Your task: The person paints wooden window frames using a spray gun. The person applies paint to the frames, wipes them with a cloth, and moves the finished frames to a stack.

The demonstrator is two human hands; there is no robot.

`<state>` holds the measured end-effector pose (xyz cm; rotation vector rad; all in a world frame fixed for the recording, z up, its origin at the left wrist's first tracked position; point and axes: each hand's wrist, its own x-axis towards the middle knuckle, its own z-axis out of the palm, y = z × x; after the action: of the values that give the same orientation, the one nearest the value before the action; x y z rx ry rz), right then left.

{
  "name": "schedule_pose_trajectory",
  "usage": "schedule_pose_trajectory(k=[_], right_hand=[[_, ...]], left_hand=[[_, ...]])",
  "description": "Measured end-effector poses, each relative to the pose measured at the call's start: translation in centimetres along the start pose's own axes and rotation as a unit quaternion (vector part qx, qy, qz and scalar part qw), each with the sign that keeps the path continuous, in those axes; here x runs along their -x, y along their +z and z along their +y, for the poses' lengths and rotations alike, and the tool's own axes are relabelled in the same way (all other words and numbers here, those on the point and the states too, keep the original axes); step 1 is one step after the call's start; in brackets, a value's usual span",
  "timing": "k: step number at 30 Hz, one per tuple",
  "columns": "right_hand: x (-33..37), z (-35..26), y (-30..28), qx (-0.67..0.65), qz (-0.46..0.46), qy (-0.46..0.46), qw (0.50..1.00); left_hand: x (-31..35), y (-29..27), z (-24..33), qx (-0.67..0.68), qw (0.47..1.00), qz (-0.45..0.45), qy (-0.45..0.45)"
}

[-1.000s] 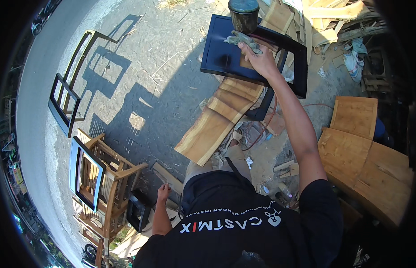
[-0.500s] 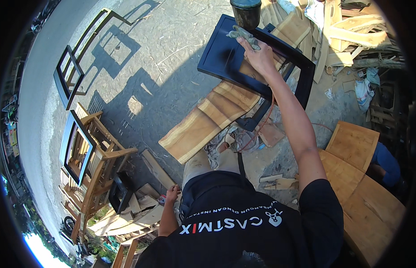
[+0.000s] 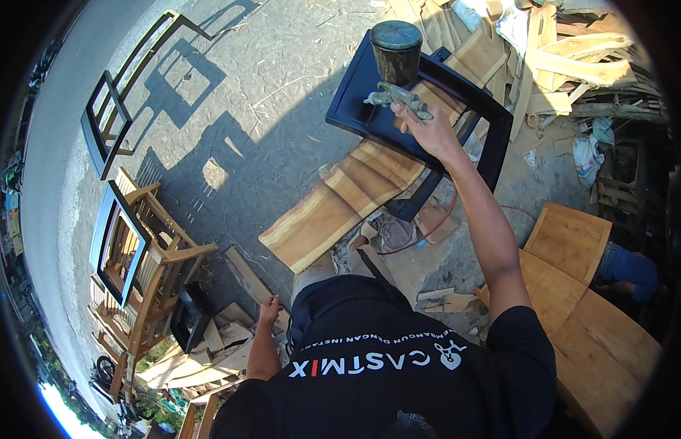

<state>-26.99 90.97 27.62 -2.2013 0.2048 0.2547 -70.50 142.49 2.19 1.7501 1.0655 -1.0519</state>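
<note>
In front of me my right hand is wrapped round the handle of a spray gun. A dark paint cup with a greenish lid rises from the gun. Beneath it, a black-painted wooden panel joins a black open frame; the gun appears above this piece, and I cannot tell the gap. Part of the panel is hidden by the cup and my hand. Low beside my hip hangs my left hand, its fingers loosely curled with nothing visible in them. A long wooden plank lies partly under the black piece.
Black frames rest on a wooden rack at left. A brown wooden tabletop stands at right, with a person's blue-clothed part behind it. Scrap wood is heaped at the far right. A red hose crosses the ground.
My right hand has drawn the spray gun back toward me, and its cup now shows fully, over the panel. The left hand stays low by my side, shifted slightly left in the view.
</note>
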Motion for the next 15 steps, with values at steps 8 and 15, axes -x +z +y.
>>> schedule_pose_trajectory(k=[8,15], right_hand=[[-4.6,0.5,0.6,-0.006,0.086,0.015,0.996],[-5.6,-0.8,-0.2,0.034,0.121,0.035,0.992]], left_hand=[[-1.1,0.3,0.0,0.019,1.0,-0.005,0.004],[-0.4,0.7,-1.3,0.031,0.999,-0.007,-0.007]])
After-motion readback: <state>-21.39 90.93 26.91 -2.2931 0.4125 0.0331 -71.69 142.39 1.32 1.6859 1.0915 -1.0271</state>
